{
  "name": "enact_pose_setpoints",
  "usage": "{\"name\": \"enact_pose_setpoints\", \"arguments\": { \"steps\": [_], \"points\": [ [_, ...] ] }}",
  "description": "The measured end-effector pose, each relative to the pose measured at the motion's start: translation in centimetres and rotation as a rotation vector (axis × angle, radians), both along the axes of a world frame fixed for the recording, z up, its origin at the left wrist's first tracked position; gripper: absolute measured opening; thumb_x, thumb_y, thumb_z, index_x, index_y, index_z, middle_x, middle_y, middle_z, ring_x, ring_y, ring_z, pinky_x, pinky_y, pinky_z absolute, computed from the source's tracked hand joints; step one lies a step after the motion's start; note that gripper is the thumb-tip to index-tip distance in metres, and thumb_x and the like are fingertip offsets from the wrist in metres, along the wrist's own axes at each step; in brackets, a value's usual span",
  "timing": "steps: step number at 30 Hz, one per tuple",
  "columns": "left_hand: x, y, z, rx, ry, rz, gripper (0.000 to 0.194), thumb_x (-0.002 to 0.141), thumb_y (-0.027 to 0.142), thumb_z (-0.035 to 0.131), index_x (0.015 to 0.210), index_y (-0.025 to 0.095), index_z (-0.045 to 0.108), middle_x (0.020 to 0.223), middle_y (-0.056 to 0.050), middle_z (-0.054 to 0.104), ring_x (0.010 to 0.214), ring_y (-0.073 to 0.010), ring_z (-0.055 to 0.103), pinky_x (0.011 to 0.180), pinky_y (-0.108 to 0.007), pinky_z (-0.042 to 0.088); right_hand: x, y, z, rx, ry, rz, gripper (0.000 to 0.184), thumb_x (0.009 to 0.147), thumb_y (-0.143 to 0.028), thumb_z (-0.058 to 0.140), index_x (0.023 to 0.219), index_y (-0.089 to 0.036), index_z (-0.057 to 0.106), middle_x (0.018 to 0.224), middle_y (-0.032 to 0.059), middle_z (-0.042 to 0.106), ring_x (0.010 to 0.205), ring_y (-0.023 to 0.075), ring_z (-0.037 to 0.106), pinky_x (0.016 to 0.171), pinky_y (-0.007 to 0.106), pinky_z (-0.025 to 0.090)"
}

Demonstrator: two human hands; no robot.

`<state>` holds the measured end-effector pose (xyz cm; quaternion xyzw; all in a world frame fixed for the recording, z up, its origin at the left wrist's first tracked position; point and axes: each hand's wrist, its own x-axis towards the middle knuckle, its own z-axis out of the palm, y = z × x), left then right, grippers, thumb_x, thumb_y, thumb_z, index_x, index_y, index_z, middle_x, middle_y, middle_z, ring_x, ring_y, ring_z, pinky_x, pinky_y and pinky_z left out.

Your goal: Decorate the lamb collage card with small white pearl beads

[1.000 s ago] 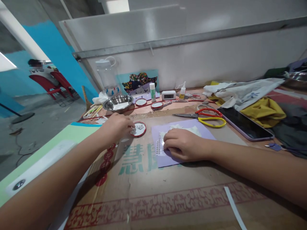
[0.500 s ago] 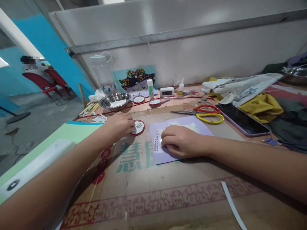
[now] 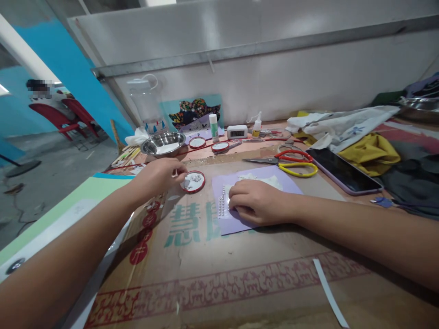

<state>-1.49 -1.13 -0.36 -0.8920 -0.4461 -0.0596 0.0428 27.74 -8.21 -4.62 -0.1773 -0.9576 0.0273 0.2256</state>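
My left hand (image 3: 164,176) hovers at the left rim of a small red-edged white lid (image 3: 203,183), thumb and fingertips pinched together. Whatever may be between them is too small to make out. Silvery pearl beads (image 3: 196,178) lie loose in that lid. My right hand (image 3: 252,201) rests on a sheet of purple paper (image 3: 236,226), its fingers curled and their tips pressed down, so what they hold is hidden. Just left of those fingertips, short rows of pearl beads (image 3: 221,208) stand on a white patch of the paper.
Scissors (image 3: 284,162) with red and yellow handles lie behind the paper, beside a phone (image 3: 346,171). At the back are a steel bowl (image 3: 163,145), a glue stick (image 3: 213,128), a small clock (image 3: 237,132) and a glue bottle (image 3: 257,126). Green folders (image 3: 82,187) lie left.
My left hand has drawn back slightly left from the lid, uncovering more of its beads, and its fingers have come into a pinch. The right hand stays on the purple paper.
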Motion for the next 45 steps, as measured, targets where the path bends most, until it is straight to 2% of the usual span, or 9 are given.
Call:
{"name": "enact_pose_setpoints", "arguments": {
  "steps": [5, 9, 15, 20, 26, 30, 33, 37, 45],
  "points": [
    [0.1, -0.4, 0.6, -0.126, -0.082, 0.042, 0.029, 0.086, 0.035, 0.049, 0.087, 0.021, 0.074, 0.085, -0.003, 0.075, 0.073, -0.0186, 0.064, 0.063, -0.028, 0.040, 0.0, 0.0, 0.0, 0.005, 0.004, 0.003, 0.021, 0.087, -0.012, 0.048, 0.085, -0.015, 0.069, 0.079, 0.0070, 0.064, 0.073, 0.0173, 0.054, 0.066, 0.029, 0.041],
    [0.0, -0.3, 0.5, -0.265, -0.172, 0.104, 0.030, 0.087, 0.036, 0.048, 0.094, 0.022, 0.074, 0.089, 0.000, 0.075, 0.077, -0.0189, 0.066, 0.064, -0.027, 0.043, 0.0, 0.0, -0.1, 0.005, 0.000, 0.002, 0.021, 0.087, -0.012, 0.048, 0.086, -0.015, 0.069, 0.079, 0.0070, 0.064, 0.073, 0.0171, 0.054, 0.067, 0.028, 0.040],
    [-0.7, 0.7, -0.5, -0.576, -0.513, 0.189, 0.032, 0.082, 0.032, 0.052, 0.104, 0.018, 0.071, 0.094, -0.005, 0.077, 0.081, -0.0196, 0.069, 0.062, -0.027, 0.049, 0.0, 0.0, -0.2, 0.013, -0.008, 0.000, 0.021, 0.087, -0.011, 0.048, 0.085, -0.015, 0.069, 0.079, 0.0068, 0.064, 0.073, 0.0171, 0.054, 0.066, 0.028, 0.040],
    [-0.3, 0.6, -0.5, -0.723, -0.626, 0.176, 0.027, 0.082, 0.030, 0.055, 0.099, 0.017, 0.072, 0.083, -0.005, 0.073, 0.071, -0.0162, 0.065, 0.059, -0.026, 0.049, -0.1, 0.0, -0.2, 0.026, -0.006, -0.005, 0.021, 0.087, -0.012, 0.048, 0.085, -0.015, 0.069, 0.078, 0.0065, 0.064, 0.072, 0.0169, 0.053, 0.066, 0.028, 0.040],
    [3.8, -3.1, -0.6, -0.731, -0.840, 0.061, 0.028, 0.087, 0.035, 0.057, 0.108, 0.017, 0.064, 0.087, -0.005, 0.071, 0.069, -0.0145, 0.062, 0.064, -0.030, 0.052, 0.0, -0.3, -0.1, 0.001, 0.092, -0.066, 0.019, 0.089, -0.015, 0.048, 0.091, -0.015, 0.067, 0.081, 0.0069, 0.067, 0.073, 0.0173, 0.056, 0.069, 0.029, 0.041],
    [6.5, -6.1, -1.7, -0.660, -0.977, -0.012, 0.031, 0.087, 0.036, 0.062, 0.112, 0.018, 0.061, 0.088, -0.004, 0.070, 0.071, -0.0146, 0.062, 0.067, -0.030, 0.052, 0.0, -0.5, 0.1, -0.140, 0.273, -0.220, 0.016, 0.093, -0.028, 0.055, 0.099, -0.016, 0.064, 0.081, 0.0049, 0.068, 0.073, 0.0160, 0.058, 0.069, 0.027, 0.043],
    [7.5, -7.5, -2.6, -0.629, -1.014, -0.033, 0.026, 0.089, 0.035, 0.062, 0.111, 0.021, 0.062, 0.090, -0.003, 0.071, 0.078, -0.0158, 0.064, 0.070, -0.029, 0.053, -0.1, -0.4, 0.0, -0.180, 0.288, -0.242, 0.020, 0.094, -0.036, 0.058, 0.095, -0.017, 0.064, 0.079, 0.0034, 0.067, 0.071, 0.0152, 0.058, 0.067, 0.026, 0.042],
    [8.0, -8.2, -3.2, -0.594, -0.996, -0.038, 0.025, 0.091, 0.035, 0.059, 0.112, 0.022, 0.063, 0.094, -0.002, 0.070, 0.084, -0.0168, 0.065, 0.073, -0.029, 0.053, -0.3, -0.4, -0.1, -0.197, 0.276, -0.240, 0.019, 0.094, -0.035, 0.058, 0.091, -0.017, 0.063, 0.080, 0.0034, 0.068, 0.072, 0.0150, 0.059, 0.067, 0.025, 0.041],
    [8.0, -7.4, -3.9, -0.495, -0.953, -0.045, 0.033, 0.091, 0.041, 0.060, 0.116, 0.020, 0.060, 0.081, 0.000, 0.063, 0.074, -0.0149, 0.061, 0.065, -0.026, 0.050, -0.3, -0.3, -0.4, -0.245, 0.339, -0.206, 0.015, 0.095, -0.023, 0.054, 0.098, -0.017, 0.068, 0.088, 0.0054, 0.074, 0.078, 0.0154, 0.064, 0.072, 0.026, 0.046]
  ]
}}
